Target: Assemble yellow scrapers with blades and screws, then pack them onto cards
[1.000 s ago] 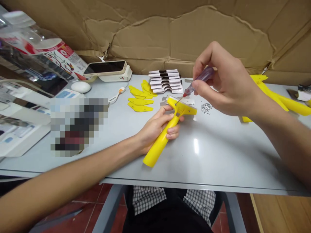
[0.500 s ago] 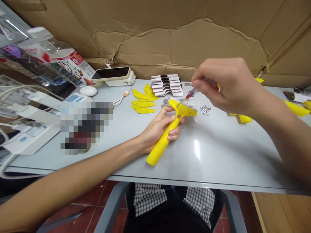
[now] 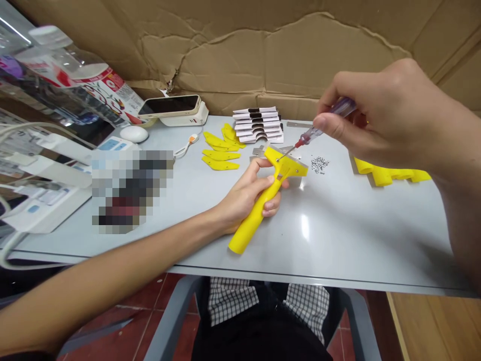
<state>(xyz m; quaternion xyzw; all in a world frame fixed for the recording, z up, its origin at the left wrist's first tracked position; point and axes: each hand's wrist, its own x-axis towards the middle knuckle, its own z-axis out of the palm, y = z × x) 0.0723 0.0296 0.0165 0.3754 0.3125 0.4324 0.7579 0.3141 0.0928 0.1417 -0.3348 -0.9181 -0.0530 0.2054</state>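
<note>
My left hand (image 3: 250, 195) is closed around the neck of a yellow scraper (image 3: 257, 213), whose round handle slants down toward the table's front edge. Its wide head carries two screws, one on each side. In my right hand (image 3: 372, 115) is a screwdriver (image 3: 311, 133) with a clear purplish handle and a red collar. The thin shaft slopes down to the left, and its tip is at the left screw (image 3: 277, 160). Just right of the scraper head lies a pile of small screws (image 3: 319, 164). Metal blades (image 3: 259, 151) lie partly hidden behind the head.
Yellow flat plates (image 3: 221, 154) lie left of a stack of white paper-wrapped pieces (image 3: 258, 125). More yellow handles (image 3: 383, 175) rest at right, partly behind my right arm. A phone (image 3: 171, 105), mouse (image 3: 134, 134), bottles (image 3: 101, 85) and power strip (image 3: 33, 208) crowd the left. Cardboard (image 3: 225, 60) walls the back.
The view has shifted slightly. My right hand has moved up and right and turned, showing more of the screwdriver handle. The driver tip remains at the left screw; the left hand keeps its hold.
</note>
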